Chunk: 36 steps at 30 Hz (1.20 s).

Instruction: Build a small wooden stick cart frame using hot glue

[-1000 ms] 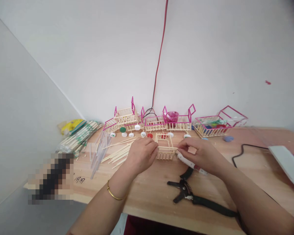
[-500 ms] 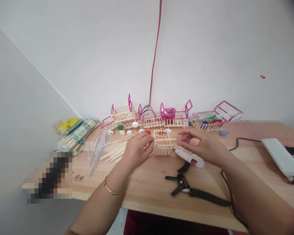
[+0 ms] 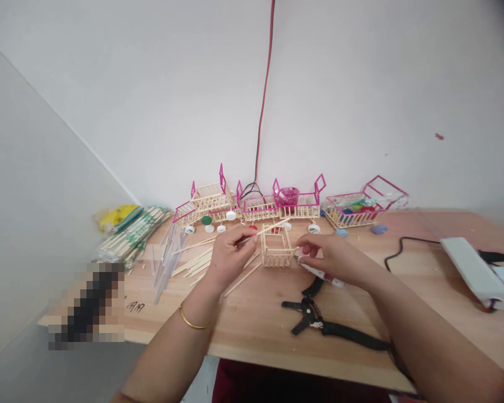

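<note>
A small open crate of pale wooden sticks [image 3: 276,248] stands on the wooden table [image 3: 256,319] between my hands. My left hand [image 3: 227,258] is closed in a pinch on a thin wooden stick [image 3: 265,229] that slants up over the crate's top. My right hand [image 3: 330,258] rests just right of the crate with fingers curled over the white glue gun [image 3: 322,273], whose nozzle points at the crate. I cannot tell whether the fingers grip the gun or only lie on it.
Black pliers [image 3: 304,318] lie near the front edge. Loose sticks [image 3: 193,260] and wrapped bundles [image 3: 130,235] are at left. Finished pink-edged stick carts [image 3: 252,204] with bottle-cap wheels line the wall. A black cord [image 3: 407,242] and white box [image 3: 472,268] sit at right.
My left hand picked up a stick and now holds it across the crate's top. My right hand dropped from above the glue gun onto it.
</note>
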Available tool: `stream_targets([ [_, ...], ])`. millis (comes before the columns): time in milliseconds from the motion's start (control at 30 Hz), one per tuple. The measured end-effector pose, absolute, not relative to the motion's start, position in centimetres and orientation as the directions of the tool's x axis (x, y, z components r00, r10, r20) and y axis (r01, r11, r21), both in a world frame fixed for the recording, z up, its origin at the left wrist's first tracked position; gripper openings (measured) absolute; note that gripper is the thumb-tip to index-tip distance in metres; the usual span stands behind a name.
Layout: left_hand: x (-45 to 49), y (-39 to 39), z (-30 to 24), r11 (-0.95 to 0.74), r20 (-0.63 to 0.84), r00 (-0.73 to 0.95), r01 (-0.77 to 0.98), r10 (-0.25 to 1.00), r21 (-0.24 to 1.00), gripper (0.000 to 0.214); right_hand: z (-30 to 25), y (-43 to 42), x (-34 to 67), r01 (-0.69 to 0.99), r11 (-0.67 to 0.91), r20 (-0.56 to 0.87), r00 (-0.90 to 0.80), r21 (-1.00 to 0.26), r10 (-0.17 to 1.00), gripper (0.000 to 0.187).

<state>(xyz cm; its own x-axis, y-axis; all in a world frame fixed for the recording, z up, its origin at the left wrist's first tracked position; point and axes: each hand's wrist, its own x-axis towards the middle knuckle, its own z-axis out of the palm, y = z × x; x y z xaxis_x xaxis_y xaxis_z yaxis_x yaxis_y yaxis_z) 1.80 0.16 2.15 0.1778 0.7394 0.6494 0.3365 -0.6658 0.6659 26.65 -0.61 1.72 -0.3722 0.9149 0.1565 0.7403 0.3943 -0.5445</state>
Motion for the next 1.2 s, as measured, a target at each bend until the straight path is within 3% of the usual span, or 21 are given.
stream_targets([
  [200, 1.8, 0.1, 2.1, -0.664, 0.641, 0.190, 0.321, 0.744, 0.676, 0.010, 1.0, -0.7, 24.6, 0.621, 0.465, 0.181, -0.465, -0.631, 0.867, 0.024],
  [400, 1.8, 0.0, 2.1, -0.664, 0.647, 0.183, 0.348, 0.740, 0.661, 0.010, 2.5, -0.9, 26.5, 0.722, 0.363, 0.198, -0.307, -0.588, 0.931, 0.036],
  [600, 1.6, 0.2, 2.0, -0.663, 0.642, 0.193, 0.353, 0.742, 0.660, 0.012, 3.3, -1.7, 28.9, 0.862, 0.289, -0.101, -0.360, -0.417, 0.927, 0.073],
  [700, 1.6, 0.3, 2.1, -0.674, 0.653, 0.198, 0.360, 0.731, 0.645, 0.012, 2.9, -2.5, 29.9, 0.887, 0.322, -0.165, -0.390, -0.331, 0.906, 0.087],
  [800, 1.6, 0.2, 2.1, -0.683, 0.662, 0.203, 0.364, 0.721, 0.633, 0.011, 1.6, -3.0, 30.9, 0.900, 0.327, -0.158, -0.382, -0.290, 0.911, 0.081],
  [1000, 1.7, 0.3, 2.2, -0.685, 0.663, 0.205, 0.365, 0.720, 0.630, 0.011, -1.1, -2.8, 31.9, 0.864, 0.375, 0.038, -0.386, -0.335, 0.922, 0.031],
  [1100, 1.8, 0.4, 2.2, -0.685, 0.663, 0.208, 0.375, 0.719, 0.625, 0.011, -0.4, -3.3, 32.2, 0.838, 0.351, 0.116, -0.334, -0.418, 0.935, 0.025],
  [1200, 1.7, 0.5, 2.2, -0.685, 0.662, 0.211, 0.376, 0.719, 0.624, 0.012, 1.0, -4.1, 32.9, 0.798, 0.263, 0.120, -0.236, -0.543, 0.964, 0.031],
])
